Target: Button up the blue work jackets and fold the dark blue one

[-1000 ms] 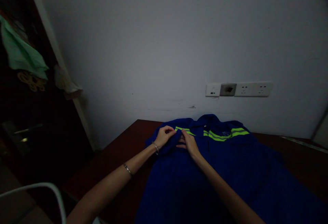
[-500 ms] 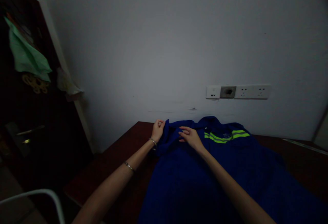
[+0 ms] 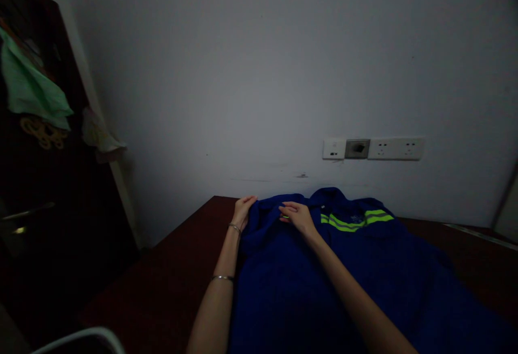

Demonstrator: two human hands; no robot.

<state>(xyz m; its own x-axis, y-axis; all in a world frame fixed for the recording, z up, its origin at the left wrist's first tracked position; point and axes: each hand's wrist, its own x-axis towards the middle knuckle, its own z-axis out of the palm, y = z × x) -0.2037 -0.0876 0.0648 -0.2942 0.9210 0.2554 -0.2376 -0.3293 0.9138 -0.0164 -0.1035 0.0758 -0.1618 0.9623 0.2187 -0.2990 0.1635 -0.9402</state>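
A dark blue work jacket [image 3: 364, 267] with a yellow-green and grey reflective stripe [image 3: 343, 223] across its chest lies spread on a dark red table. My left hand [image 3: 243, 209], with two bracelets on that arm, is closed on the jacket's cloth at its far left edge. Pinched fingers of my right hand [image 3: 296, 216] grip the cloth a little to the right, beside the stripe, and a bit of yellow-green shows under them. The fabric between both hands is bunched and folded. The collar rests near the wall.
The table [image 3: 178, 251] reaches the pale wall, which carries a row of sockets [image 3: 394, 149]. At the left stands a dark door [image 3: 65, 197] with a green cloth [image 3: 34, 81] hanging on it. A white curved rail [image 3: 91, 333] shows at bottom left.
My left hand has shifted slightly left and down, its forearm swinging more upright, drawing the jacket edge along. My right hand stays nearly in place. The view has turned slightly right.
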